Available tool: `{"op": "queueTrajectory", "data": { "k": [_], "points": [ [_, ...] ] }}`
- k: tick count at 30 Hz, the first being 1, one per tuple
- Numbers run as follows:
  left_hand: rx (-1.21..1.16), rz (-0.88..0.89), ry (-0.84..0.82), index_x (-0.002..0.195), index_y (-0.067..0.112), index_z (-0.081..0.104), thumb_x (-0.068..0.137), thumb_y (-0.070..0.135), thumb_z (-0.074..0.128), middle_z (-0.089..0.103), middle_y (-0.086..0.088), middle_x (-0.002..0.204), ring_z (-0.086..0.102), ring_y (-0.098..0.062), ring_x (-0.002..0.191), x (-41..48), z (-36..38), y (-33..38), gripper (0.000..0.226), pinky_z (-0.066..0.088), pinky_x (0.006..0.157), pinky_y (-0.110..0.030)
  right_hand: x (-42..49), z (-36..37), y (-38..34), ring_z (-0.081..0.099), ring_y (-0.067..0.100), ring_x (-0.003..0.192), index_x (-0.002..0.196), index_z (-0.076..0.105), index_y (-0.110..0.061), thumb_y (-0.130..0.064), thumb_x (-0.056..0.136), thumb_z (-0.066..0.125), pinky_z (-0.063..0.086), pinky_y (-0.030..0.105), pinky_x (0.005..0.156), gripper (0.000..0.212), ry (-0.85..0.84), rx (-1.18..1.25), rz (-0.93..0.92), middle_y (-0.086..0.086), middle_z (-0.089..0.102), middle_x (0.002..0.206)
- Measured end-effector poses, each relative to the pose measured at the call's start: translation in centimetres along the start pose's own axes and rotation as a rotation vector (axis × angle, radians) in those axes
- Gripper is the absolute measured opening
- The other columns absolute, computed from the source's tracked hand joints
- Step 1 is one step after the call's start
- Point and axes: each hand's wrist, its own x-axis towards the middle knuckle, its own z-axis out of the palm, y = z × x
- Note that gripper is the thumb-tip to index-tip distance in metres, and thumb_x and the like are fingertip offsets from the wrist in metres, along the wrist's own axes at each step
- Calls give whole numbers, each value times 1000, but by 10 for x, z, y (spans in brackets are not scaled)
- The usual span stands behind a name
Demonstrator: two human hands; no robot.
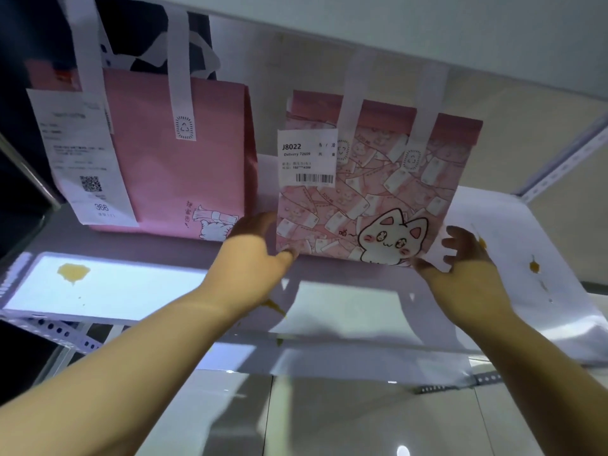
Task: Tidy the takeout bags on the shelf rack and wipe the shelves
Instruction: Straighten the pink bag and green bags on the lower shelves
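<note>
The left hand point(253, 251) pinches cat bag point(362, 199) beside pink bag point(184, 153); right hand point(470, 268), fingers point(457, 232) splayed, touches it.

Dim, bluish; overexposed patches on shelf point(108, 291) (hard shadows between); overall soft blur, edges bowed.

cat bag label point(307, 158) — "J8022", "Delivery 72609", plain bag receipt point(82, 156) — "366"

Pale wall point(312, 60) behind, glossy grey tiled floor point(329, 422) below (a bright glare spot point(403, 451) on it), darkness at left.
</note>
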Motion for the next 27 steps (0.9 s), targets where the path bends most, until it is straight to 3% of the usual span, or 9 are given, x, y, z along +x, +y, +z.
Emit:
{"op": "queueTrajectory", "data": {
  "k": [5, 9, 13, 16, 18, 22, 27],
  "points": [
    [-6, -65, -82, 123, 24, 53, 82, 33, 67, 53, 1, 122, 53, -11, 106, -30, -17, 0, 45, 37, 84, -23, -32, -6, -13, 54, 19, 107, 127, 46, -20, -30, 82, 68, 44, 35, 90, 51, 20, 88, 29, 1, 54, 124],
    [-93, -70, -150, 108, 32, 56, 82, 30, 68, 55, 11, 113, 52, 6, 92, -66, -31, -6, 28, 39, 69, -11, -75, -5, -23, 54, 12, 96, 115, 55, -21, -26, 83, 68, 40, 25, 79, 35, 36, 172, -5, -5, 59, 106],
    [-144, -53, -223, 98, 34, 57, 83, 24, 67, 59, 10, 106, 56, 2, 90, -100, -39, -22, 21, 45, 69, -14, -120, 14, -31, 59, 10, 90, 99, 60, -27, -23, 82, 66, 40, 19, 74, 18, 51, 201, 14, -8, 63, 94],
    [-108, -29, -271, 97, 30, 59, 82, 23, 67, 60, 11, 102, 57, 3, 90, -123, -39, -38, 19, 41, 66, -2, -150, 36, -32, 61, 12, 84, 98, 64, -16, -17, 81, 66, 41, 14, 75, 17, 81, 128, -80, -2, 66, 90],
    [-71, -47, -274, 94, 33, 59, 82, 24, 67, 61, 17, 97, 56, 11, 86, -136, -37, -52, 18, 39, 65, 2, -168, 51, -29, 61, 9, 83, 97, 64, -17, -21, 82, 65, 41, 11, 72, 15, 8, 90, -92, -4, 67, 90],
    [-31, -138, -285, 83, 39, 56, 81, 24, 68, 61, 19, 91, 56, 15, 80, -161, -22, -89, 19, 38, 63, 1, -199, 90, -11, 60, 4, 88, 98, 61, -27, -28, 83, 65, 47, 20, 75, 15, -163, 106, -47, -11, 64, 94],
    [43, -195, -274, 83, 35, 57, 80, 24, 69, 59, 18, 88, 60, 1, 83, -184, 13, -159, 17, 45, 69, -17, -210, 148, 19, 58, 5, 91, 104, 61, -25, -30, 85, 63, 49, 24, 77, 20, -316, 26, -121, -12, 63, 98]
  ]
}}
